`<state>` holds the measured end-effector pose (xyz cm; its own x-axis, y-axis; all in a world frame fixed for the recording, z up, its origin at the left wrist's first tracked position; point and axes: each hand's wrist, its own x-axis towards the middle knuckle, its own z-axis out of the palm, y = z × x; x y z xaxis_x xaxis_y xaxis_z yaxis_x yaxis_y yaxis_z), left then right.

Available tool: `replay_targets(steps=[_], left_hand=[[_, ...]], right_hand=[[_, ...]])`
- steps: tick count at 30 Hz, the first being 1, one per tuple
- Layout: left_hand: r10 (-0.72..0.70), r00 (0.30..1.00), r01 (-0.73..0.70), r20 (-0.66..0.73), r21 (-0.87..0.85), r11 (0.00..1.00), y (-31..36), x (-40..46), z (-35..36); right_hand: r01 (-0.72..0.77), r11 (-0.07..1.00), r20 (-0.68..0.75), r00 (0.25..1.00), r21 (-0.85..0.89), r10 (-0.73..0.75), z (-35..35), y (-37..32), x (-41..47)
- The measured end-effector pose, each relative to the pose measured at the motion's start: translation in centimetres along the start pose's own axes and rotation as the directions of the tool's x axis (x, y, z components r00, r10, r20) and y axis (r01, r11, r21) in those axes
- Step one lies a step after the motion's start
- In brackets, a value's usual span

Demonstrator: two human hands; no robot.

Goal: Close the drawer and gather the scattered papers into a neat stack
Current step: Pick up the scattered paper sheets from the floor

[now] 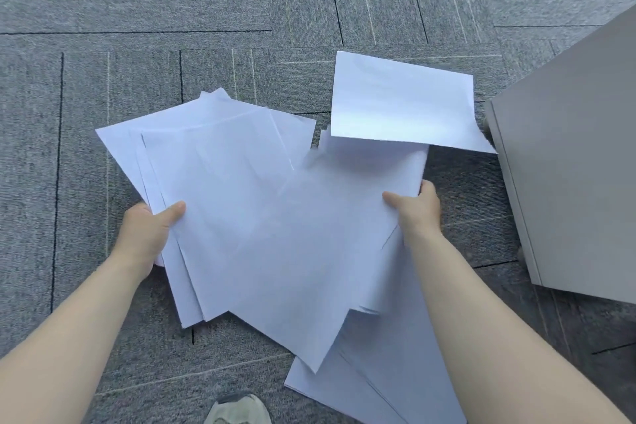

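We grip a fanned bunch of white papers above the grey carpet floor: our left hand pinches its left edge, our right hand its right. One sheet curls near the grey drawer cabinet; more sheets lie below.

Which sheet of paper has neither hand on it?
The single sheet at upper right, beside the grey cabinet. The left hand grips one fanned bundle and the right hand another; this sheet is held by neither.
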<state>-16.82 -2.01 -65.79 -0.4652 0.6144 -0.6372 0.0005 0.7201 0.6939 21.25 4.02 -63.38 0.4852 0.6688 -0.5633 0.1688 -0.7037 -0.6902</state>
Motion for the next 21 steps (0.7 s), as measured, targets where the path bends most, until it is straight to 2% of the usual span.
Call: replay_targets(steps=[2,4,7,11,14,17,21], left_hand=[[0.002,1.000,-0.002,0.011,0.013,1.000,0.1,0.1,-0.8],[-0.007,1.000,0.006,0.027,0.039,0.999,0.0,0.6,-2.1],[-0.037,0.995,0.032,0.092,0.058,0.998,0.0,0.9,-3.4],[-0.034,0.988,0.035,0.148,-0.003,0.999,0.2,0.1,-3.2],[-0.056,0.981,0.060,0.183,-0.017,0.998,-0.2,-0.3,-3.1],[-0.039,0.990,0.043,0.135,-0.032,0.999,-0.6,-0.2,-3.1],[-0.059,0.988,0.068,0.146,-0.054,0.996,-0.4,-0.4,-2.6]], right_hand=[[0.015,0.988,0.142,0.989,0.156,-0.037,-0.2,0.1,-0.9],[-0.082,0.958,0.367,0.930,0.274,-0.026,-0.3,-0.2,-1.5],[-0.181,0.945,0.573,0.820,0.271,-0.008,0.3,-0.8,-2.0],[-0.192,0.952,0.657,0.754,0.237,-0.011,2.4,-1.8,-2.3],[-0.136,0.972,0.648,0.761,0.191,-0.021,3.9,-2.9,-2.7],[-0.078,0.968,0.647,0.756,0.238,-0.098,3.6,-5.3,-3.0],[0.022,0.975,0.748,0.637,0.221,-0.184,2.2,-9.2,-3.9]])
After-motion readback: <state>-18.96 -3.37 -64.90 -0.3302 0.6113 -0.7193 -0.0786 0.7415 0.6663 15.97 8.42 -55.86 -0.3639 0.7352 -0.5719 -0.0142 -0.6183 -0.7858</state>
